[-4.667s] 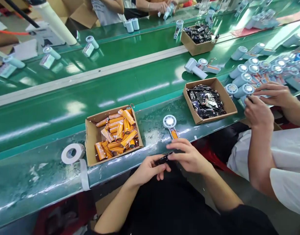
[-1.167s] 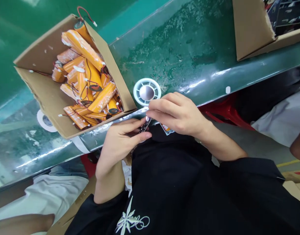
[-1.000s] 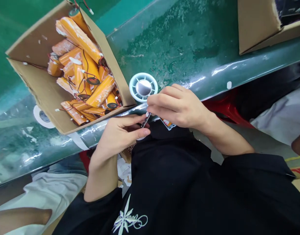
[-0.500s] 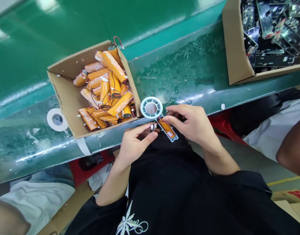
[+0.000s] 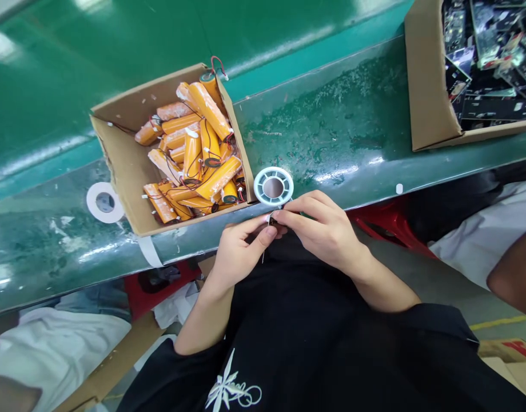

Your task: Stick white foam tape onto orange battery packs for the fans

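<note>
My left hand (image 5: 241,249) is closed, with thumb and forefinger pinching a small thin board-like part (image 5: 269,222), seen nearly edge-on. My right hand (image 5: 325,232) meets it from the other side, its fingertips pressed together against the top of that part. Whatever lies between the right fingertips is hidden. Just beyond the fingers, a light-blue spoked spool (image 5: 274,186) with a shiny grey centre rests at the table's near edge. Left of it stands a cardboard box (image 5: 128,200) filled with orange wrapped battery packs (image 5: 211,111) with thin wires.
Another cardboard box (image 5: 426,91), at the back right, holds dark circuit boards (image 5: 486,106). A white tape roll (image 5: 104,202) lies left of the battery box on the green table (image 5: 314,126). Seated people flank me, with a white-clothed person (image 5: 481,226) on the right.
My right hand has moved left and closed at my left fingertips. The light-blue tray with an orange insert, visible earlier between the hands, is now out of sight. The view has shifted slightly.
</note>
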A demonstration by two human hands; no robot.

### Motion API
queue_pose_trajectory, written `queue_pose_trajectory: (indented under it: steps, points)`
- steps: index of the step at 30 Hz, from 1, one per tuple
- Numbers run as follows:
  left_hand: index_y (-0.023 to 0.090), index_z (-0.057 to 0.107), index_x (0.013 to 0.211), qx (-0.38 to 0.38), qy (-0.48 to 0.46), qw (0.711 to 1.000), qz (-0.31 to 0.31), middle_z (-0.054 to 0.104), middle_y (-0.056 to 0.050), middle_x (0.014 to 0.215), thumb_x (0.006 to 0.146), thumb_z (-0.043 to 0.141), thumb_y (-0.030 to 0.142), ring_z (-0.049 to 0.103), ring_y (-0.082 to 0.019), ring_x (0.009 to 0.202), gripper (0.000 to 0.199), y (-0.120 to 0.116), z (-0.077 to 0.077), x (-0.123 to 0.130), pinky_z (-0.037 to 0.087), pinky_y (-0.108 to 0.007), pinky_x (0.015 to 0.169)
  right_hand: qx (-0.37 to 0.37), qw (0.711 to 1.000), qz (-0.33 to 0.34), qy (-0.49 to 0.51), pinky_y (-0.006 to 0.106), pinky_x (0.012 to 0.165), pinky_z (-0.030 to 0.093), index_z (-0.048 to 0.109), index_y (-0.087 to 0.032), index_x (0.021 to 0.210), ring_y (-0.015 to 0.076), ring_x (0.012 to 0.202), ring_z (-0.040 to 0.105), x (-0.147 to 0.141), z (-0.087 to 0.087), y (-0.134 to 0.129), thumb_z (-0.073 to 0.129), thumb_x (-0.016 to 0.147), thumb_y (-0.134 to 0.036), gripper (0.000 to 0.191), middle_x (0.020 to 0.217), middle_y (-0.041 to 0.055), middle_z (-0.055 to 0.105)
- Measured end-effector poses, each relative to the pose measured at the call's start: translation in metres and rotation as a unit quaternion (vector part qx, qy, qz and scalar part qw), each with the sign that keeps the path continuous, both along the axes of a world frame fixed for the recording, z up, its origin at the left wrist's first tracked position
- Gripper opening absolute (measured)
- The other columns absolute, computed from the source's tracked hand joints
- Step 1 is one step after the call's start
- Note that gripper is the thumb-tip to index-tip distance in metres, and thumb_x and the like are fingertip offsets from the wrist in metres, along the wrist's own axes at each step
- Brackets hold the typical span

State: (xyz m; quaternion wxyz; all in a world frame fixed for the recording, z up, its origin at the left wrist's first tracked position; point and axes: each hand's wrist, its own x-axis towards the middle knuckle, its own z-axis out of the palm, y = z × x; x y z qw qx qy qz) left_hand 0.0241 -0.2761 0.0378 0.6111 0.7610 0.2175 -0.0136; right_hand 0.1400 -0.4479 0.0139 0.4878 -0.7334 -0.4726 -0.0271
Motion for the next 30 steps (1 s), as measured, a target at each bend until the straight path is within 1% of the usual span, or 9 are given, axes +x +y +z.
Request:
queue_pose_trajectory:
  steps: [5,8,11,15,17,19,22,24,30]
  points:
    - [0.017,0.082,0.114,0.013,0.008,1.000,-0.008,0.083,-0.009,0.098,0.091,0.075,0.055,0.081,-0.026,0.084,0.045,-0.001,-0.003,-0.001,0.068,-0.034,0.078,-0.003,1.000,-0.011,0.022,0.037,0.082,0.061,0.075,-0.026,0.114,0.0198,0.090,0.070,0.000,0.001,0.001,0.068,0.098,-0.010,0.023,0.102,0.0034,0.079]
    - [0.018,0.083,0.113,0.016,0.010,1.000,-0.013,0.083,-0.009,0.100,0.092,0.074,0.055,0.081,-0.026,0.086,0.044,0.000,-0.003,-0.002,0.068,-0.035,0.081,-0.018,1.000,-0.001,0.014,0.037,0.080,0.061,0.076,-0.026,0.113,0.0200,0.088,0.068,0.001,0.004,0.001,0.067,0.099,-0.012,0.022,0.100,0.0037,0.078]
    - [0.017,0.082,0.113,0.017,0.009,1.000,-0.018,0.083,-0.009,0.100,0.094,0.072,0.055,0.081,-0.026,0.086,0.043,0.000,-0.002,-0.002,0.067,-0.035,0.083,-0.030,1.000,0.005,0.001,0.038,0.081,0.059,0.075,-0.026,0.117,0.0206,0.090,0.067,0.002,0.006,0.000,0.064,0.100,-0.011,0.025,0.102,0.0049,0.076]
    - [0.017,0.081,0.117,0.005,0.007,1.000,-0.016,0.083,-0.009,0.098,0.094,0.072,0.055,0.081,-0.026,0.086,0.045,0.000,-0.003,-0.003,0.067,-0.035,0.082,-0.020,1.000,-0.010,-0.013,0.039,0.082,0.057,0.074,-0.026,0.117,0.0213,0.091,0.064,0.004,0.008,-0.002,0.064,0.099,-0.009,0.026,0.102,0.0057,0.074]
    - [0.017,0.081,0.118,0.004,0.004,1.000,-0.014,0.083,-0.009,0.097,0.094,0.072,0.054,0.081,-0.026,0.086,0.045,0.000,-0.003,-0.003,0.067,-0.035,0.082,-0.039,0.999,-0.016,-0.028,0.039,0.082,0.055,0.073,-0.026,0.116,0.0216,0.092,0.063,0.005,0.008,-0.004,0.063,0.100,-0.011,0.024,0.101,0.0055,0.074]
    - [0.018,0.082,0.117,0.012,-0.001,1.000,-0.014,0.083,-0.008,0.098,0.095,0.073,0.052,0.081,-0.026,0.085,0.042,0.000,-0.003,-0.003,0.067,-0.035,0.082,-0.077,0.996,-0.011,-0.053,0.039,0.080,0.052,0.072,-0.026,0.116,0.0214,0.091,0.061,0.006,0.008,-0.007,0.061,0.102,-0.013,0.022,0.100,0.0051,0.073]
    - [0.018,0.083,0.115,0.040,-0.008,0.999,-0.013,0.083,-0.007,0.100,0.095,0.073,0.049,0.081,-0.025,0.087,0.038,-0.001,-0.002,-0.002,0.067,-0.035,0.085,-0.123,0.988,0.006,-0.091,0.039,0.078,0.046,0.071,-0.024,0.115,0.0215,0.092,0.060,0.007,0.007,-0.009,0.057,0.105,-0.016,0.019,0.101,0.0050,0.072]
    - [0.018,0.083,0.114,0.058,-0.011,0.998,-0.012,0.083,-0.007,0.099,0.094,0.074,0.047,0.081,-0.026,0.087,0.036,-0.002,-0.001,-0.002,0.067,-0.035,0.085,-0.138,0.984,0.017,-0.112,0.039,0.078,0.044,0.070,-0.023,0.114,0.0217,0.092,0.060,0.008,0.008,-0.009,0.056,0.106,-0.017,0.018,0.101,0.0054,0.071]
    - [0.017,0.084,0.109,0.054,-0.019,0.998,0.004,0.083,-0.007,0.092,0.092,0.078,0.043,0.081,-0.025,0.078,0.032,-0.006,0.001,-0.001,0.067,-0.030,0.075,-0.168,0.969,0.046,-0.176,0.038,0.075,0.039,0.070,-0.018,0.100,0.0212,0.087,0.055,0.016,0.019,-0.005,0.051,0.107,-0.014,0.020,0.093,0.0058,0.068]
